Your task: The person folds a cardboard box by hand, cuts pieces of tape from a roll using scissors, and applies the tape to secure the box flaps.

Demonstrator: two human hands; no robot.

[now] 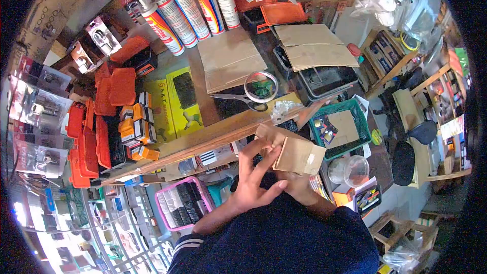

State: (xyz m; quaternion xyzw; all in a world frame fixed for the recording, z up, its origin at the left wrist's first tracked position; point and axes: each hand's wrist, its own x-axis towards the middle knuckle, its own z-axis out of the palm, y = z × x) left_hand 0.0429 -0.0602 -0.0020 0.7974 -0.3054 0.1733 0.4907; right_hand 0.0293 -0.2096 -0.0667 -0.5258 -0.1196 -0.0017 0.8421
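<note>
A small brown cardboard box (pixel 303 156) is held in front of my chest, tilted, with a pale patch on one face. My right hand (pixel 298 186) supports it from below; most of its fingers are hidden behind the box. My left hand (pixel 253 180) is at the box's left side, fingers bent and apart, the fingertips at a flap and the thumb stretched away. Beyond the box, a roll of tape (pixel 276 87) and scissors (pixel 238 98) lie at the edge of a flat cardboard piece (pixel 231 63). A crumpled clear plastic bag (pixel 286 110) sits on the counter's edge.
Several sealant tubes (pixel 195 18) stand at the back. Orange cases (pixel 86 147) and small orange-and-white boxes (pixel 138 127) fill the counter's left. A green basket (pixel 357 116) and a clear jar (pixel 350 171) stand at right. A pink basket (pixel 161 208) is below left.
</note>
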